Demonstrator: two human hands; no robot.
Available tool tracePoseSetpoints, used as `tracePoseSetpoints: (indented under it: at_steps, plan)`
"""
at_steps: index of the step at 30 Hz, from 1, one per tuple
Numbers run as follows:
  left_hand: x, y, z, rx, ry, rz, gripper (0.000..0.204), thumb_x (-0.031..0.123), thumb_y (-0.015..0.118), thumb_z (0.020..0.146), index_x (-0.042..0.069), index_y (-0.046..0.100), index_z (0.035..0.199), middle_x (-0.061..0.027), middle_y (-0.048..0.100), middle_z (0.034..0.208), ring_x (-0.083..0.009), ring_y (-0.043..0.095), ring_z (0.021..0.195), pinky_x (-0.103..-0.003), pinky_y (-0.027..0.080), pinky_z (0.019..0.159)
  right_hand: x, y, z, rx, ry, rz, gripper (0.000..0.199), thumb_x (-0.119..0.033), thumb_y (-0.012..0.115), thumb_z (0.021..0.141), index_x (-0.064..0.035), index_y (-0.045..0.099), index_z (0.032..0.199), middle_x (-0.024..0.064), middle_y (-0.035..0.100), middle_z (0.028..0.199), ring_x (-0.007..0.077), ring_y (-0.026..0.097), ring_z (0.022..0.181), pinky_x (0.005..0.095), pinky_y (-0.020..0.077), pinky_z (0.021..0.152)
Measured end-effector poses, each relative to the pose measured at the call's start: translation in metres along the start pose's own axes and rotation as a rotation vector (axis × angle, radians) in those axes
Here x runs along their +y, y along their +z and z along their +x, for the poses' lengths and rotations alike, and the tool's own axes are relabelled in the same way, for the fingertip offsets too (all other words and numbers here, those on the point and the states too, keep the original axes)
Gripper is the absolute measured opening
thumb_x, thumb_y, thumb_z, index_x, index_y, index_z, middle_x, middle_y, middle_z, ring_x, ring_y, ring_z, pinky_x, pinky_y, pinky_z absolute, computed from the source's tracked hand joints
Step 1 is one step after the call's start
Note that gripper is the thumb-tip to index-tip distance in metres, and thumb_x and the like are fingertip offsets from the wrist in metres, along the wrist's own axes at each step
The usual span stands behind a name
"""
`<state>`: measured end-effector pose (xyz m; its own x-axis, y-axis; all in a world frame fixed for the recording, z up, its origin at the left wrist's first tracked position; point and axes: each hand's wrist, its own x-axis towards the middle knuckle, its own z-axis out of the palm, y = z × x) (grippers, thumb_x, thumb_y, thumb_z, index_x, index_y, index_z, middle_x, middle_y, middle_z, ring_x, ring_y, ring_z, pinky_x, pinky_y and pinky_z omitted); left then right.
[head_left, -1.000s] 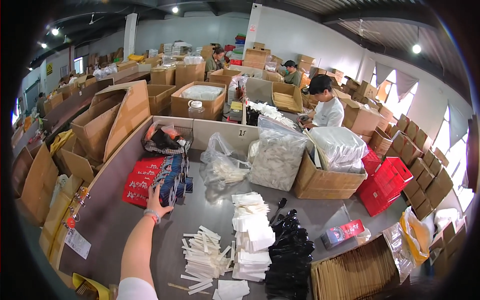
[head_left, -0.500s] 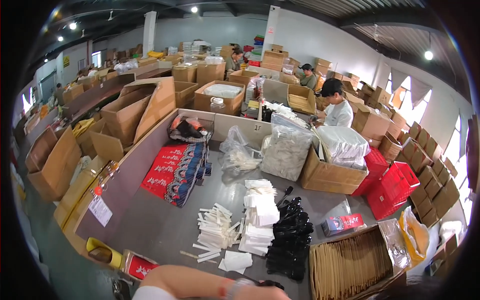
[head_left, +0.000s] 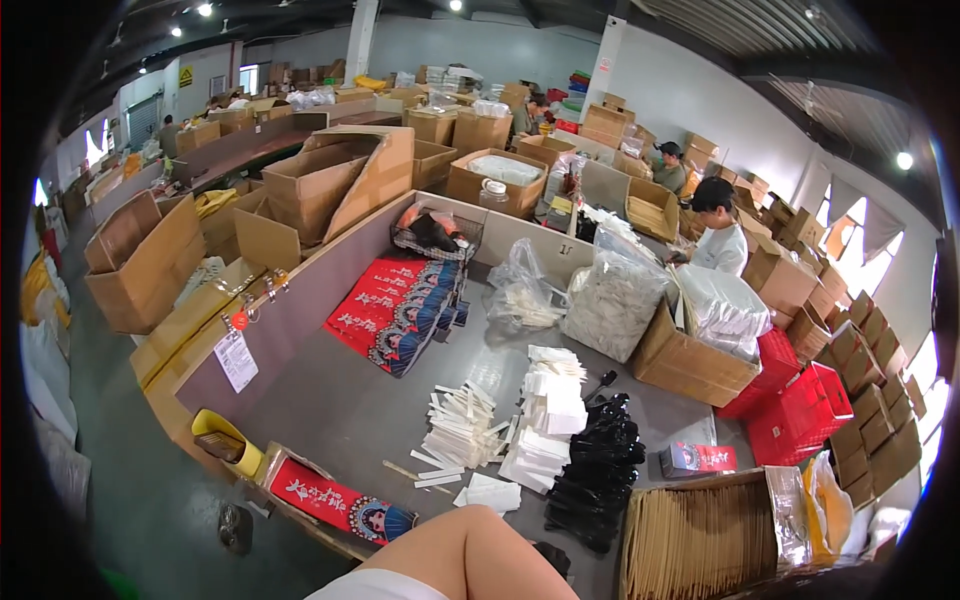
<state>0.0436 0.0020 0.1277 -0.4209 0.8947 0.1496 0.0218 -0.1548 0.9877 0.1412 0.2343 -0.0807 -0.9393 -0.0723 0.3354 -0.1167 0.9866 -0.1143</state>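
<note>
Neither of my hands shows; both are outside the picture. My bent left arm point(head_left: 470, 550), with a white sleeve at its upper end, crosses the lower edge. Nearest to it on the grey table lie a few flat white pieces point(head_left: 488, 492). Behind them are a loose heap of white strips point(head_left: 458, 425) and a taller stack of white paper-like pieces point(head_left: 545, 410). A row of glossy black long-handled items point(head_left: 598, 470) lies to their right; their exact kind is unclear. Left of my arm, a red printed sleeve-like piece with a blue figure point(head_left: 335, 500) rests in a narrow carton.
Overlapping red and blue printed pieces point(head_left: 395, 310) lie at the back left, by a wire basket point(head_left: 437, 235). A carton of thin brown pieces point(head_left: 700, 540) stands at right, near red crates point(head_left: 800, 410). Low grey partitions point(head_left: 300, 320) edge the table. Co-workers point(head_left: 715, 235) are farther back.
The view has swung left, so the table appears farther right. My left forearm and wrist, with a watch on it, have left the picture; only the bent arm shows. The red printed piece is more exposed.
</note>
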Motion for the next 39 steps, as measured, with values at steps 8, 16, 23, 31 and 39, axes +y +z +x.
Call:
tracePoseSetpoints:
  at_steps: [8, 16, 23, 31, 39]
  plan:
    - [0.013, 0.016, -0.054, 0.251, -0.033, 0.055, 0.041, 0.03, 0.072, 0.079, 0.003, 0.064, 0.109, -0.0119, 0.062, 0.108, -0.0257, 0.059, 0.105, -0.039, 0.045, 0.092, -0.018, -0.02, 0.017, -0.367, 0.26, -0.079, 0.027, -0.033, 0.055, 0.083, -0.0117, 0.055, 0.1, 0.0095, 0.058, 0.1, 0.0298, 0.056, 0.095, 0.0453, 0.0484, 0.07]
    - [0.022, 0.032, -0.087, 0.395, -0.06, 0.086, 0.038, 0.03, 0.07, 0.08, 0.004, 0.064, 0.106, -0.0115, 0.062, 0.105, -0.0261, 0.06, 0.103, -0.039, 0.046, 0.09, -0.009, 0.008, 0.009, -0.392, 0.492, -0.204, 0.017, -0.034, 0.046, 0.091, -0.0218, 0.058, 0.095, 0.0024, 0.06, 0.101, 0.0288, 0.059, 0.095, 0.0462, 0.0536, 0.069]
    - [0.02, 0.041, -0.088, 0.406, -0.038, 0.075, 0.036, 0.03, 0.069, 0.08, 0.004, 0.065, 0.104, -0.0112, 0.063, 0.102, -0.0263, 0.06, 0.101, -0.039, 0.046, 0.087, -0.005, 0.015, 0.006, -0.388, 0.522, -0.253, 0.021, -0.034, 0.053, 0.087, -0.0185, 0.056, 0.101, 0.0071, 0.058, 0.109, 0.032, 0.056, 0.099, 0.0479, 0.0507, 0.075]
    - [0.021, 0.041, -0.085, 0.392, -0.01, 0.089, 0.033, 0.031, 0.068, 0.081, 0.005, 0.065, 0.102, -0.0107, 0.064, 0.099, -0.0266, 0.061, 0.099, -0.039, 0.047, 0.085, -0.004, -0.01, 0.013, 0.277, -0.313, -1.667, 0.045, -0.043, 0.063, 0.076, -0.0103, 0.054, 0.105, 0.0111, 0.055, 0.107, 0.035, 0.053, 0.099, 0.0506, 0.0434, 0.081]
    - [0.02, 0.043, -0.081, 0.375, 0.018, 0.107, 0.031, 0.031, 0.066, 0.082, 0.005, 0.066, 0.1, -0.0103, 0.064, 0.096, -0.0269, 0.062, 0.096, -0.039, 0.048, 0.083, -0.035, -0.071, 0.042, -0.491, 0.234, -0.1, 0.044, -0.045, 0.062, 0.075, -0.0101, 0.055, 0.101, 0.0118, 0.057, 0.1, 0.0356, 0.054, 0.094, 0.0506, 0.0434, 0.079]
